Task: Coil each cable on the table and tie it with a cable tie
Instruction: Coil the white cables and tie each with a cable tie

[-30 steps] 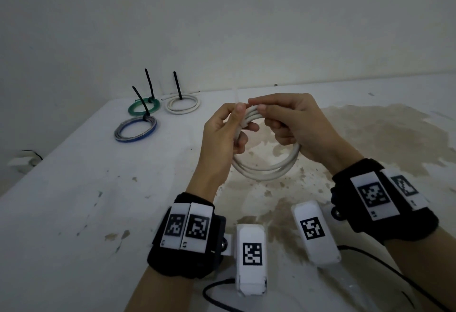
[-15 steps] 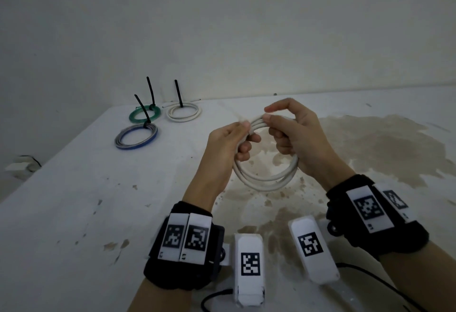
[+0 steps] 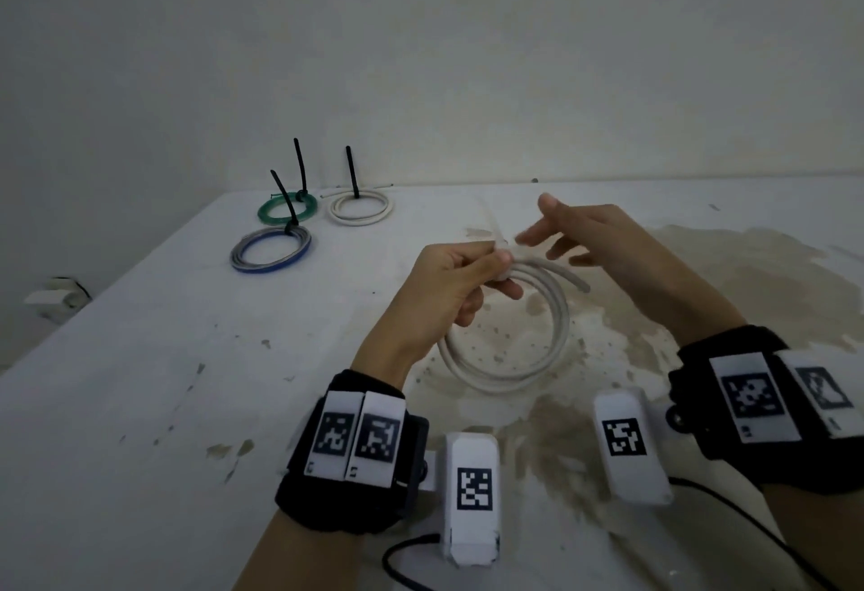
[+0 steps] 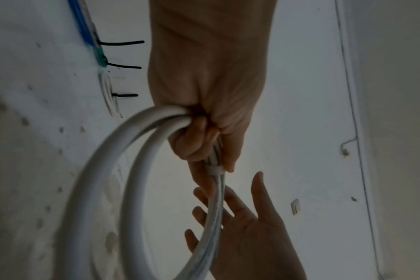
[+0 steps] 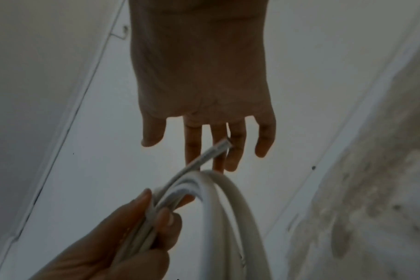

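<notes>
My left hand (image 3: 460,284) grips a coiled white cable (image 3: 528,356) at its top, above the stained table (image 3: 140,403). A pale cable tie (image 4: 213,169) wraps the strands just past my left fingers (image 4: 194,144). One loose cable end (image 3: 577,284) juts out to the right. My right hand (image 3: 589,239) hovers just right of the grip with fingers spread, holding nothing. In the right wrist view its fingers (image 5: 237,144) point at the cable end (image 5: 218,149), and the left hand (image 5: 122,242) pinches the strands below.
Three tied coils lie at the far left: a blue-grey one (image 3: 271,249), a green one (image 3: 286,208) and a white one (image 3: 359,208), each with a black tie tail standing up. The wall (image 3: 467,52) rises behind the table. Brown stains (image 3: 701,272) spread to the right.
My right hand has let go of the coil and opened, drawing back to the right. The coil has dropped lower, held by the left hand alone, and one cable end has sprung out.
</notes>
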